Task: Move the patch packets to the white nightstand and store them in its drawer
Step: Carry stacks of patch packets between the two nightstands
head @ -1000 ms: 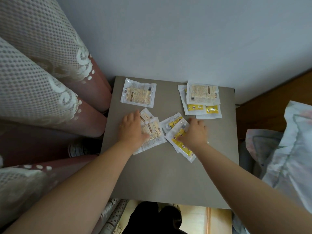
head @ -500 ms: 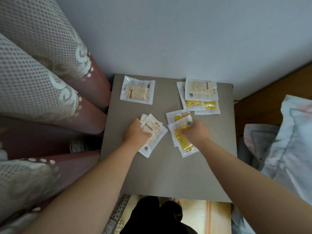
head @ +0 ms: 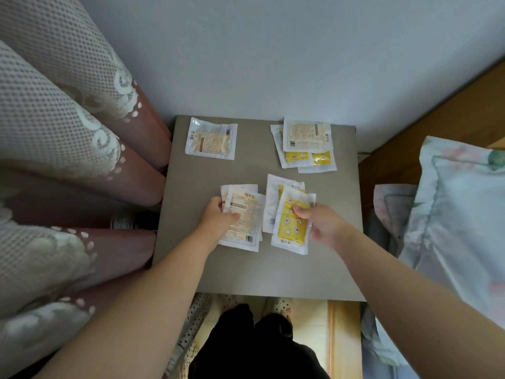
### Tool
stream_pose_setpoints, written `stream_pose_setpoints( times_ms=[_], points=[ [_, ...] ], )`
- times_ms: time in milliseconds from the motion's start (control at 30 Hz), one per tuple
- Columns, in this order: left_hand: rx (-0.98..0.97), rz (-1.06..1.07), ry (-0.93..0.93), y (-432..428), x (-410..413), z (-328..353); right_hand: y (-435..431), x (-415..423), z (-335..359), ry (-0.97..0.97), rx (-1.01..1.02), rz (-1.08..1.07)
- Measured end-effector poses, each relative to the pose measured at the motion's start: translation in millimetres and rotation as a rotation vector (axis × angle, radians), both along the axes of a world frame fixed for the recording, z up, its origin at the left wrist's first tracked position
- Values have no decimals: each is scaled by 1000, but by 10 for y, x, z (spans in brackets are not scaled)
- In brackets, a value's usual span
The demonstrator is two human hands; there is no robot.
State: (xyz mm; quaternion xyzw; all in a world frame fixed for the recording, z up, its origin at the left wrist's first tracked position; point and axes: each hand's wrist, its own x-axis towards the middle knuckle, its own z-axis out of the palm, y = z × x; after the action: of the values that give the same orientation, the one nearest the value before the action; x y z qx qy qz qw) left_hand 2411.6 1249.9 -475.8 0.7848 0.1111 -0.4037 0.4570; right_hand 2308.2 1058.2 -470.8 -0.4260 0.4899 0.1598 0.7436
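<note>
Flat a second ago, the left hand now grips beige-printed white plastic patch packets at the middle of the grey square tabletop; the right hand pinches yellow-printed packets beside them

A pale blue-grey wall is rising behind a square grey counter that is standing in the corner. Lace-covered pink curtains are hanging in folds at its left, while floral bedding is lying at its right beside a brown wooden surface.
</note>
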Motion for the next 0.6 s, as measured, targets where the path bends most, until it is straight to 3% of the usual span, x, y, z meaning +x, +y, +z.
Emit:
stream_pose_setpoints(
  times_ms=[333, 600],
  points=[
    [-154, 186, 36, 153, -727, 827, 365, -459, 610, -34, -50, 54],
    [-223, 12, 167, 489, -1276, 1226, 1008, -1426, 1039, -86, -57, -138]
  ],
)
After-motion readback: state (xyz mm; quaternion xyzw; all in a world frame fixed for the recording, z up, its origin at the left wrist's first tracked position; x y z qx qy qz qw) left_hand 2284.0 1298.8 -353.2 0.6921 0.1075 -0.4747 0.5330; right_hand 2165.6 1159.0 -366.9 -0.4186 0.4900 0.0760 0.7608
